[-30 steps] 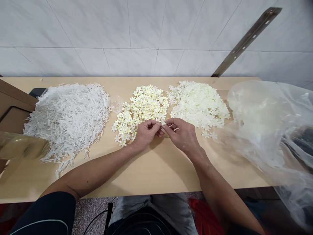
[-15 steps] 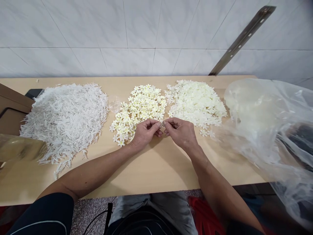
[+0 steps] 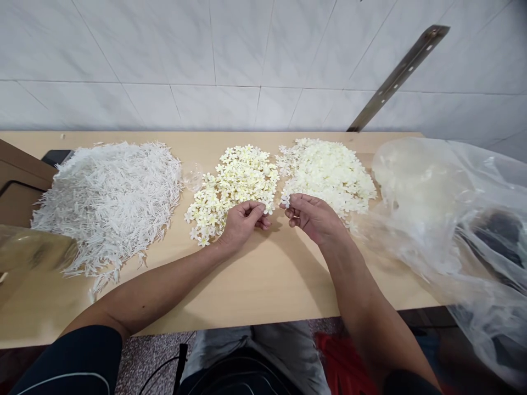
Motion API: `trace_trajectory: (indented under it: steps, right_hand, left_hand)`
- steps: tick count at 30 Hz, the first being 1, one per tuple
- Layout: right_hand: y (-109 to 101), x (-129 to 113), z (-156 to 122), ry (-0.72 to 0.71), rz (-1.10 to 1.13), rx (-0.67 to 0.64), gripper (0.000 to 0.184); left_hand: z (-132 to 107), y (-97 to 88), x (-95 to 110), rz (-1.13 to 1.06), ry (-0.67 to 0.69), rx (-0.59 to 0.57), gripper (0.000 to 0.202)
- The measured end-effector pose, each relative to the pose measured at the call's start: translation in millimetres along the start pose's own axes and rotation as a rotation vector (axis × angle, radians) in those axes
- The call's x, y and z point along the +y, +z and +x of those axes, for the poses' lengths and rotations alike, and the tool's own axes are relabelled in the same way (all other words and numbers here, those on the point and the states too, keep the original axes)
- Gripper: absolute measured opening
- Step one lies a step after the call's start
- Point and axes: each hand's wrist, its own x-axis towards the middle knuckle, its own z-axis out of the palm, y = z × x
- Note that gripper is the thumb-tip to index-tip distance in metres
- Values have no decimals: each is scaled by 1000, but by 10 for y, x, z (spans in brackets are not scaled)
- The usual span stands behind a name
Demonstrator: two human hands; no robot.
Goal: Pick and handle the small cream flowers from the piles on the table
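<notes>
My left hand (image 3: pixel 244 220) rests on the wooden table (image 3: pixel 255 280) beside a pile of yellow-centred flowers (image 3: pixel 236 181), its fingers curled in; whether it holds anything is hidden. My right hand (image 3: pixel 312 216) pinches a small white flower (image 3: pixel 285 201) between thumb and fingers, just in front of a pile of plain white flowers (image 3: pixel 327 173). The two hands are a short gap apart. A big heap of thin white plastic stems (image 3: pixel 109 195) lies at the left.
A large clear plastic bag (image 3: pixel 453 219) bulges over the table's right end. A brown cardboard box (image 3: pixel 20 181) stands at the far left. A metal strip (image 3: pixel 395 77) leans against the tiled wall. A small clear wrapper (image 3: pixel 192 178) lies between stems and flowers.
My hands were touching at the fingertips over a small white piece; they have drawn apart, and my right hand has moved right and back with the flower.
</notes>
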Motion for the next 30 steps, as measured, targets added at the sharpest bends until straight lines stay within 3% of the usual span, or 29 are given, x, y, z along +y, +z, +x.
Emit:
trace_trajectory:
  steps: [3, 7, 9, 11, 13, 15, 18, 25, 30]
  right_hand:
    - [-104, 2, 12, -144, -274, 187, 34]
    - [-316, -29, 23, -493, -869, 706, 19]
    - [-315, -33, 2, -623, -965, 795, 20]
    - [-194, -1, -35, -654, -932, 636, 18]
    - [-2, 66, -68, -605, -906, 323, 16]
    - [179, 144, -84, -615, -937, 214, 15]
    - [310, 224, -79, -629, -965, 195, 13]
    - [288, 199, -101, -579, -992, 209, 15]
    - [305, 195, -118, -621, -992, 199, 15]
  left_hand:
    - [1, -2, 2, 3, 7, -9, 37]
    - [0, 4, 6, -7, 3, -17, 37]
    - [0, 11, 7, -8, 6, -12, 37]
    - [2, 19, 6, -5, 5, 0, 38]
    - [6, 26, 4, 0, 4, 9, 38]
    - [11, 30, 3, 1, 7, 16, 38]
    - [15, 30, 6, -3, 6, 16, 38]
    - [-11, 30, 58, -27, -15, -16, 41]
    - [-21, 31, 84, -27, -31, -15, 41]
